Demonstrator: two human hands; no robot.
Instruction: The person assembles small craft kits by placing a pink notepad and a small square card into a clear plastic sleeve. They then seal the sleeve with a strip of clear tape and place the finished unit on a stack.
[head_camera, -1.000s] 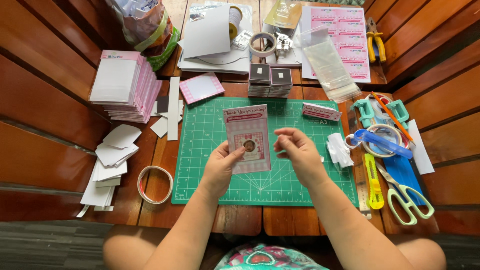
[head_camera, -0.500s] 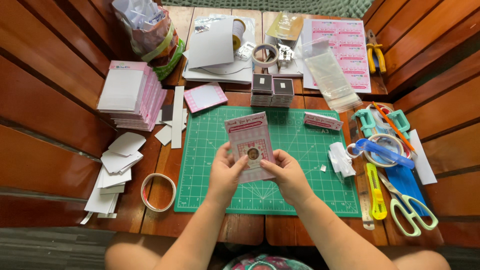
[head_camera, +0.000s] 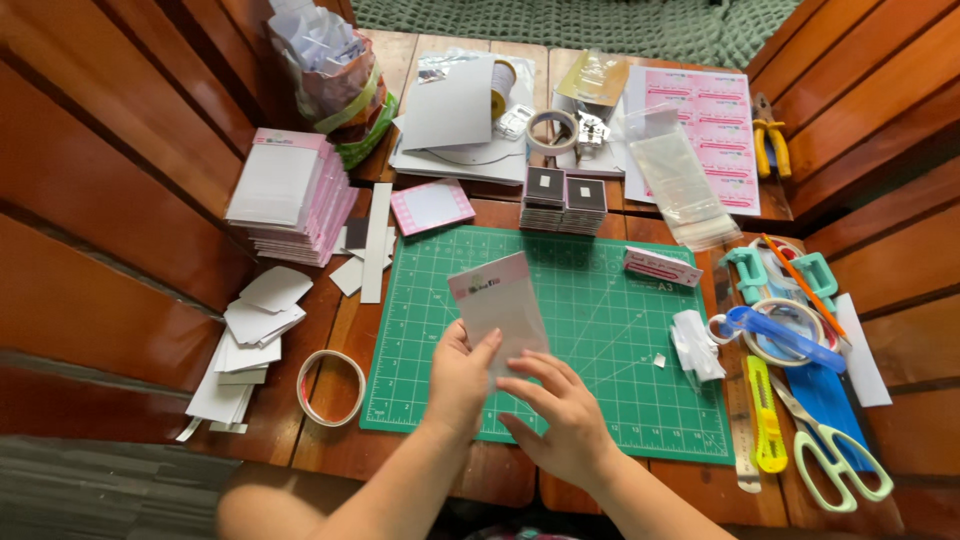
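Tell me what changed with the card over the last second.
The card has been flipped: its printed face with the round centre is gone and a plain pale side shows. Both hands have closed on it, left hand gripping its lower edge, right hand beneath. The green cutting mat and the tools around it lie unchanged.
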